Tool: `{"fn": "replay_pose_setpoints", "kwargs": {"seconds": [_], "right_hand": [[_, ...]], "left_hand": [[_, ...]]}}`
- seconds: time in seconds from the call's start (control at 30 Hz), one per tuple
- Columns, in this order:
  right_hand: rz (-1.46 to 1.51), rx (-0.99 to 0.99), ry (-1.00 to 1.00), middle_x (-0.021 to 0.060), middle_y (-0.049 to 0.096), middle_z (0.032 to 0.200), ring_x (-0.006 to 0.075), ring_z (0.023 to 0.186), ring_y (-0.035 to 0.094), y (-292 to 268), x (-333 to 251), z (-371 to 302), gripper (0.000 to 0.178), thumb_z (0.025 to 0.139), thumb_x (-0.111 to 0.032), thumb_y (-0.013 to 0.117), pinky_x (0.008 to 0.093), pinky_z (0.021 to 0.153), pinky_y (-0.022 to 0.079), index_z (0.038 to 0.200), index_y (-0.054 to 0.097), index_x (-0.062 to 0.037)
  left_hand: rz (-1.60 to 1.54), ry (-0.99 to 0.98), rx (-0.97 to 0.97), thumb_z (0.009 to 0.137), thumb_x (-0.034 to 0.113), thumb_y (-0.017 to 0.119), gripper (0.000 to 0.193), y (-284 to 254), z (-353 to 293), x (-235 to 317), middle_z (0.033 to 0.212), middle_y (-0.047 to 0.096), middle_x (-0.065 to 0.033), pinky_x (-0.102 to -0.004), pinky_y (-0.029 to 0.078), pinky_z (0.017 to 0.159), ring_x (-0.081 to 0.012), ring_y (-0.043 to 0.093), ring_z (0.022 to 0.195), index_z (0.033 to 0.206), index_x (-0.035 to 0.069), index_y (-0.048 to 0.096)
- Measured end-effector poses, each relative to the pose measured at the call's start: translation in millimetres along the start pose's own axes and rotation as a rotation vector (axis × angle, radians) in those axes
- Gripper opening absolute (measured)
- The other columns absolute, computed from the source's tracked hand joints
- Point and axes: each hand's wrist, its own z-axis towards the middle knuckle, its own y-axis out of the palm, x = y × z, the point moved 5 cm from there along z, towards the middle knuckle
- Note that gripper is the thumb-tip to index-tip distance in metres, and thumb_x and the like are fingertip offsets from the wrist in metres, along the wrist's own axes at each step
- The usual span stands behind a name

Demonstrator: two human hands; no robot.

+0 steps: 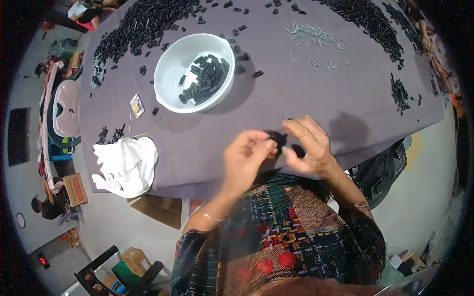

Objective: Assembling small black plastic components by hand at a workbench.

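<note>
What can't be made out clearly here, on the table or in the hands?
All in the head view:
Dark thing in the left hand: exact shape, partly covered by that hand.
Silvery pieces: individual shapes, too small.
Upper-left black pile: full extent, cut off by the picture's top edge.
White bowl: part of its floor, hidden by black pieces.

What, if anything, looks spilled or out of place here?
Nothing looks plainly spilled. The white cloth lies crumpled at the table's near-left corner, which looks untidy, and a few black pieces sit scattered beside the bowl, apart from the larger heaps.
</note>
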Motion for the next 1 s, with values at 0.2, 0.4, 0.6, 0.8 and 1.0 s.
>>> {"fn": "replay_pose_setpoints", "kwargs": {"seconds": [0.2, 0.4, 0.6, 0.8, 1.0], "right_hand": [[-0.177, 0.041, 0.205, 0.0142, 0.056, 0.103, 0.0309, 0.092, 0.057, -28, 39, 39, 0.029, 0.074, -0.002, 0.063, 0.0372, 0.077, 0.049, 0.102, 0.059, -0.0007], [-0.333, -0.153, -0.101, 0.0114, 0.051, 0.119, 0.0298, 0.110, 0.050, 9, 65, 97, 0.031, 0.081, -0.008, 0.057, 0.0391, 0.087, 0.045, 0.111, 0.054, -0.0034], [-0.313, -0.305, -0.174, 0.0092, 0.046, 0.131, 0.0287, 0.123, 0.040, 77, 96, 140, 0.036, 0.086, -0.017, 0.055, 0.0413, 0.093, 0.039, 0.120, 0.051, -0.0090], [-0.235, -0.261, -0.342, 0.0063, 0.059, 0.115, 0.0212, 0.115, 0.050, 76, 90, 127, 0.026, 0.086, -0.018, 0.056, 0.0384, 0.090, 0.040, 0.110, 0.061, -0.0083], [-0.186, -0.289, -0.373, 0.0064, 0.060, 0.115, 0.0250, 0.113, 0.053, 43, 74, 89, 0.027, 0.081, -0.012, 0.060, 0.0381, 0.091, 0.042, 0.108, 0.061, -0.0075]], "left_hand": [[0.761, 0.761, 0.436, 0.077, -0.001, 0.068, 0.013, -41, 15, 97, 0.080, 0.065, -0.0073, -0.0274, 0.048, 0.068, -0.0150, 0.060, 0.074, 0.089, 0.000, 0.064], [1.162, 0.932, 0.458, 0.074, 0.005, 0.071, 0.014, -48, 50, 113, 0.081, 0.066, -0.0082, -0.0340, 0.048, 0.068, -0.0242, 0.060, 0.076, 0.086, 0.003, 0.066], [1.237, 0.993, 0.448, 0.071, 0.006, 0.071, 0.017, -39, 45, 105, 0.093, 0.062, -0.0085, -0.0374, 0.044, 0.081, -0.0270, 0.055, 0.091, 0.087, 0.005, 0.065], [1.315, 1.020, 0.395, 0.074, 0.005, 0.070, 0.016, -30, 15, 95, 0.104, 0.060, -0.0104, -0.0391, 0.042, 0.088, -0.0293, 0.052, 0.103, 0.089, 0.004, 0.065], [1.180, 0.949, 0.106, 0.067, 0.001, 0.072, 0.018, -11, 8, 60, 0.102, 0.060, -0.0084, -0.0411, 0.043, 0.088, -0.0313, 0.052, 0.103, 0.083, 0.005, 0.065]]}}
